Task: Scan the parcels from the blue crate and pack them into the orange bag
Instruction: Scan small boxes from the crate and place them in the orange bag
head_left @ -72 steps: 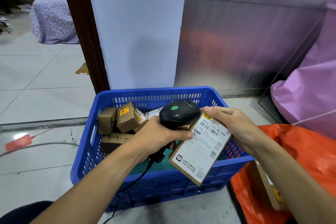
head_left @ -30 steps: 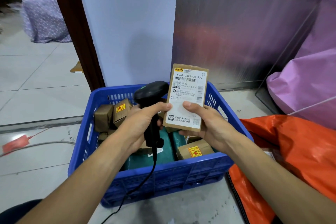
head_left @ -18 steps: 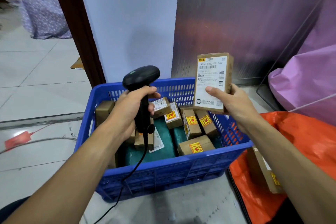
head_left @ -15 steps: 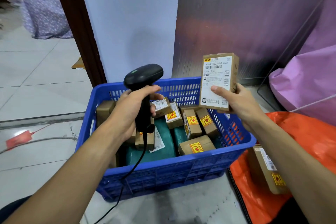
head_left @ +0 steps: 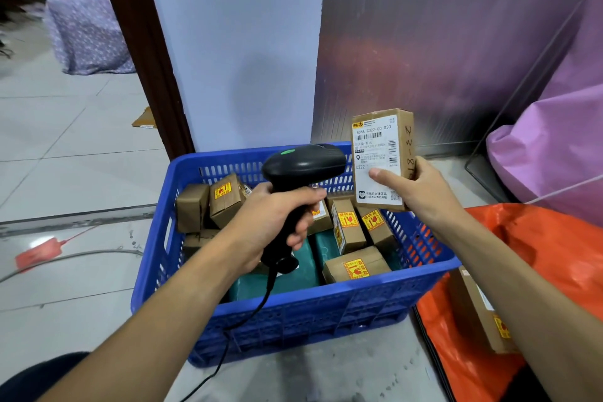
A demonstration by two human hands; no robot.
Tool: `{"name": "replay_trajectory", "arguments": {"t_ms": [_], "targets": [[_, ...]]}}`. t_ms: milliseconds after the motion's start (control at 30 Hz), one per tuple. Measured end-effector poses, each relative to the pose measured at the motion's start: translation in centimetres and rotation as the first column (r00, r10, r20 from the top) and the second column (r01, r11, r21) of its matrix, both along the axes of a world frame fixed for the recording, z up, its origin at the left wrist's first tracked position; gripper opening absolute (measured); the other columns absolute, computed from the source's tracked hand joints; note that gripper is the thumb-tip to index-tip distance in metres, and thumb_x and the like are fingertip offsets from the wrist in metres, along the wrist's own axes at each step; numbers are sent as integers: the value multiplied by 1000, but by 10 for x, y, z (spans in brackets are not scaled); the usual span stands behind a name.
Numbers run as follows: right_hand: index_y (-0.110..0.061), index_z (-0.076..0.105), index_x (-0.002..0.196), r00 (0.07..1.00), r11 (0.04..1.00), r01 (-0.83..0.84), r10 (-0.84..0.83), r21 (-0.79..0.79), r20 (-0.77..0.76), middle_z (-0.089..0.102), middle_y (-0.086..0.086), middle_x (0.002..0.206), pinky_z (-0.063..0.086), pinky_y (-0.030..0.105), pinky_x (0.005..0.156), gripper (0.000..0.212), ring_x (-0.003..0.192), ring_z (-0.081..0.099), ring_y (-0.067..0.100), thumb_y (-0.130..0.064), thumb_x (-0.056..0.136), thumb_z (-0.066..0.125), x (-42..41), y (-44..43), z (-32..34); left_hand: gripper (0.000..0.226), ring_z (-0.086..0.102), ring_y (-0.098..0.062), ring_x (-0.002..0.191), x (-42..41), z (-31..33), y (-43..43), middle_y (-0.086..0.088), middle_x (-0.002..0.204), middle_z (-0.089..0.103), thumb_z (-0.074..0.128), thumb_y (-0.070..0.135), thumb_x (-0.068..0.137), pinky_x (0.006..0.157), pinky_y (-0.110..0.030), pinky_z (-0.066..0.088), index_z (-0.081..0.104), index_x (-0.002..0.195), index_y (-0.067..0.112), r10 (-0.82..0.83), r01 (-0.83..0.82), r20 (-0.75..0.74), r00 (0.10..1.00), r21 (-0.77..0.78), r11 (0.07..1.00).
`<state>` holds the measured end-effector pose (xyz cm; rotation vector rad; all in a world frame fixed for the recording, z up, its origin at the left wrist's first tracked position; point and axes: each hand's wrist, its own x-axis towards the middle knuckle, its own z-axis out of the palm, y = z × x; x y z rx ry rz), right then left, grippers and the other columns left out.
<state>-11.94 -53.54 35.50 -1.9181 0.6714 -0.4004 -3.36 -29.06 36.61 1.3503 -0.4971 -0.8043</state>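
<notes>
Brown cardboard parcel (head_left: pixel 381 158) is held upright above the far right corner of the blue crate (head_left: pixel 284 310), its white label facing the camera. The right hand (head_left: pixel 419 188) grasps it, thumb across the label and fingers curled behind. The left hand (head_left: pixel 272 222) is clenched round the handle of a black scanner (head_left: pixel 301 170), whose head sits just left of the label. Its cable (head_left: pixel 228 346) trails over the crate's near wall. More parcels (head_left: pixel 350 233) lie inside the crate. The orange bag (head_left: pixel 535 258) lies right of the crate, holding one box (head_left: pixel 479 313).
</notes>
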Motion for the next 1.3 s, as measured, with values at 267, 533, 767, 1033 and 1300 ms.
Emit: {"name": "replay_trajectory", "arguments": {"t_ms": [267, 533, 767, 1033, 1300], "targets": [[-28, 51, 123, 986, 922, -124, 73, -366, -151, 65, -10, 112, 57, 29, 74, 58, 98, 64, 10, -60, 82, 76, -1, 2, -9, 31, 36, -17, 40, 4, -1, 0, -4, 52, 44, 74, 24, 92, 45, -27, 38, 60, 66, 15, 24, -24, 5, 1000, 5, 1000], [-25, 49, 127, 987, 911, -133, 84, -389, -141, 64, -5, 119, 54, 26, 74, 60, 101, 64, 13, -58, 84, 75, 0, 7, -7, 32, 36, -17, 40, 2, 0, 1, -4, 52, 43, 73, 23, 92, 46, -27, 36, 56, 66, 14, 46, -45, -14, 999, 48, 998], [-28, 49, 127, 988, 918, -125, 80, -376, -132, 64, -7, 121, 53, 24, 73, 59, 102, 63, 13, -60, 83, 74, -2, 6, -7, 33, 37, -17, 41, 4, 0, 1, -2, 52, 43, 72, 23, 92, 46, -28, 36, 54, 65, 16, 102, -99, -22, 995, 101, 990], [-31, 46, 123, 988, 920, -125, 82, -370, -130, 61, -10, 117, 45, 17, 67, 53, 100, 62, 9, -57, 85, 74, -2, 6, -7, 33, 37, -17, 41, 4, 1, 2, -2, 52, 44, 71, 22, 93, 47, -28, 37, 56, 63, 17, 118, -115, -23, 993, 107, 988], [-32, 46, 120, 988, 912, -128, 82, -390, -133, 62, -10, 115, 49, 21, 69, 53, 99, 62, 9, -59, 83, 73, 0, 4, -9, 33, 37, -17, 41, 5, -2, 0, -2, 52, 42, 71, 22, 93, 46, -29, 36, 53, 65, 17, 113, -110, -14, 994, 119, 987]]}}
